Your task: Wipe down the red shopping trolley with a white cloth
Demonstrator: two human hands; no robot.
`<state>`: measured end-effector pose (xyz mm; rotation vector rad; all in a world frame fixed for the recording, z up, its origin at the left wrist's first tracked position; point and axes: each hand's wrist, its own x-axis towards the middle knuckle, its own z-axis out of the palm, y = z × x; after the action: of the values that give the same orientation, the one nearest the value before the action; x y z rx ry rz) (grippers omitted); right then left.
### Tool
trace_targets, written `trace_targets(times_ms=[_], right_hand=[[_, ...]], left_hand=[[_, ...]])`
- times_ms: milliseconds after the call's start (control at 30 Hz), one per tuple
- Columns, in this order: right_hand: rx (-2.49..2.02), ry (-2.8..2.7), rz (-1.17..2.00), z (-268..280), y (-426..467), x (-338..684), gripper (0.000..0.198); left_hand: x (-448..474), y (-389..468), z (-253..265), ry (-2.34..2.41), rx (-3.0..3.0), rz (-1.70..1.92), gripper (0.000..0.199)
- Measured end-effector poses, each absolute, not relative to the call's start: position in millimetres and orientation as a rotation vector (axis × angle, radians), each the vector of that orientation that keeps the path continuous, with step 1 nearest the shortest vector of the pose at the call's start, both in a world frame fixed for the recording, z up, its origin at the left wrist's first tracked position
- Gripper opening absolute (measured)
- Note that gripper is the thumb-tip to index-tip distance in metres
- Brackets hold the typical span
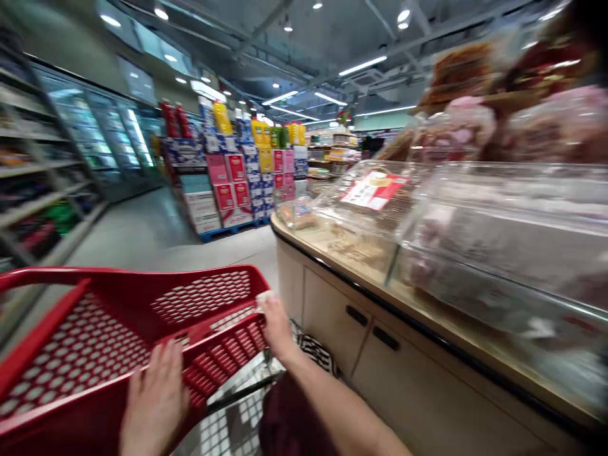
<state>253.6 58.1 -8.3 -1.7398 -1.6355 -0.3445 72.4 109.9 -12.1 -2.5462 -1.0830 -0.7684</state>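
Red basket (118, 288): one, near left, cut off by the left edge; both hands touch it.
Shelving (42, 171): one unit, far left, its goods too blurred to count.
Glass doors (111, 130): several, far left, exact number unclear.
Left hand (156, 396): one, on the basket's near rim, fingers flat and nearly together; cut off below.
Carton stack (232, 180): far, topped at its left end by two red bottles (170, 120); other bottles overlap too much to count.
White grid (228, 418): near, below the basket, partly hidden by dark cloth (294, 418).
Right hand (278, 323): one, at the basket's right corner, against a pale patch (263, 301); whether its fingers are clamped, I cannot tell.
Striped item (317, 351): one, partly hidden by the right forearm (332, 396).
Counter (327, 285): right, two dark handles (356, 315) visible.
Sign (375, 191): one, red and white, on clear covers (513, 221).
Wrapped packs (456, 126): right, blurred, uncountable.
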Motion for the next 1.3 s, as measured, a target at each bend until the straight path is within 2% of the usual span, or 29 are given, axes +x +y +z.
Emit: trace_targets(times_ms=[100,200,367,533,667,900,1033,1167,1300], right_hand=[[-1.512,-1.640,-0.322,-28.1,66.7,240.3,0.041],[-1.338,-1.599,-0.298,-49.9,65.5,239.4,0.042],[-1.498,-1.375,-0.379,-68.6,58.2,254.8,0.045],[-1.350,-1.678,-0.389,-76.5,56.6,247.7,0.047],[-1.510,-1.447,-0.487,-75.1,55.7,257.4,0.051],[-1.433,-1.796,-0.481,-54.1,67.1,202.4,0.055],[-1.505,-1.782,-0.486,-65.0,64.8,235.1,0.055],[-1.601,-1.492,-0.546,-82.5,56.1,279.4,0.056],[-1.491,-1.578,-0.523,-79.2,56.3,253.2,0.053]], left_hand=[[67.4,104.6,-15.9,-1.175,-2.442,-0.553,0.061],[66.0,101.0,-19.4,-1.163,-2.408,-0.460,0.060],[63.2,89.5,-23.3,-1.173,-2.409,-0.370,0.061],[57.8,85.4,-23.0,-1.132,-2.466,-0.345,0.059],[48.0,87.0,-23.3,-1.242,-2.404,-0.349,0.059],[35.8,91.7,-13.1,-1.252,-2.379,-0.332,0.058],[20.9,96.9,-7.1,-1.312,-2.327,-0.326,0.058],[22.2,97.6,-13.7,-1.282,-2.339,-0.331,0.059],[30.0,95.0,-20.3,-1.301,-2.322,-0.371,0.060]])
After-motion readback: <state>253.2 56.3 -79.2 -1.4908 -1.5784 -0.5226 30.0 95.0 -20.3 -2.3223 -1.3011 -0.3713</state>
